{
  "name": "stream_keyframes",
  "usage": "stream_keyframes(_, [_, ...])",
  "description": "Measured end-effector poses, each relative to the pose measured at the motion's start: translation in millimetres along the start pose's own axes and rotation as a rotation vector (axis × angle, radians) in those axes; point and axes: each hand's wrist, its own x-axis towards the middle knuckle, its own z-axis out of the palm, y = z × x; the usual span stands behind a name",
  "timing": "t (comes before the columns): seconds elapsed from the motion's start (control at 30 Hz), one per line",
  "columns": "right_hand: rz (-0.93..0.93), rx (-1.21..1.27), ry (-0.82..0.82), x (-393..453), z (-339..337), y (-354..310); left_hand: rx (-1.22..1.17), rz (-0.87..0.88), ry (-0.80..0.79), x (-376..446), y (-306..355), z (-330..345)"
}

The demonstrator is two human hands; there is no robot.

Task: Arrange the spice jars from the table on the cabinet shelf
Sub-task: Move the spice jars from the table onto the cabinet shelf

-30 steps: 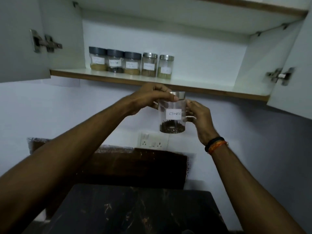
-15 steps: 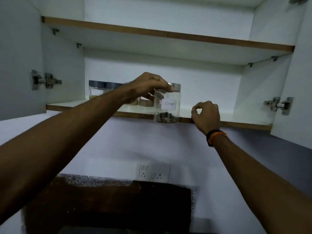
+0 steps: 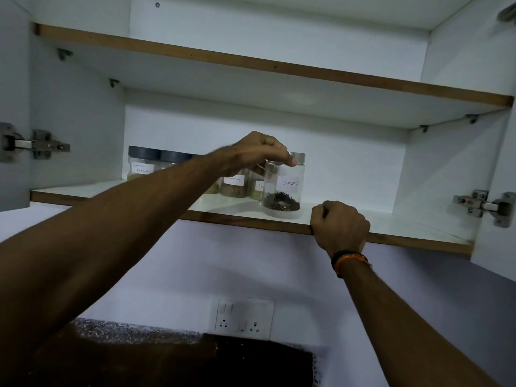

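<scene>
I am setting the cloves jar (image 3: 283, 188) down on the lower cabinet shelf (image 3: 405, 229), at the right end of the jar row (image 3: 195, 174). My left hand (image 3: 252, 155) has its fingers clamped over the lid; next I judge they must let go. My right hand (image 3: 339, 227) is curled at the shelf edge, just beside the jar, holding nothing.

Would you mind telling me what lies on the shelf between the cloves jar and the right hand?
Nothing: in the head view only bare white shelf separates the cloves jar from the right hand.
</scene>
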Motion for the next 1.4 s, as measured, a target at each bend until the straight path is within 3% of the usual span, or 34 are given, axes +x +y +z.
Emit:
stream_keyframes(0.23, [-0.015,0.020,0.101,-0.8,7.4,3.8,0.063,-0.038,-0.062,40.5,-22.1,18.6])
stream_keyframes(0.43, [-0.054,0.054,0.165,-1.6,10.9,5.0,0.080,0.029,-0.091,57.7,-35.6,17.1])
stream_keyframes(0.77, [-0.075,0.096,0.221,-1.6,14.7,6.5,0.600,0.257,-0.028,92.2,-36.4,23.9])
stream_keyframes(1.4, [-0.095,0.150,0.263,-1.7,17.5,7.2,0.781,0.215,0.117,117.9,-57.7,47.1])
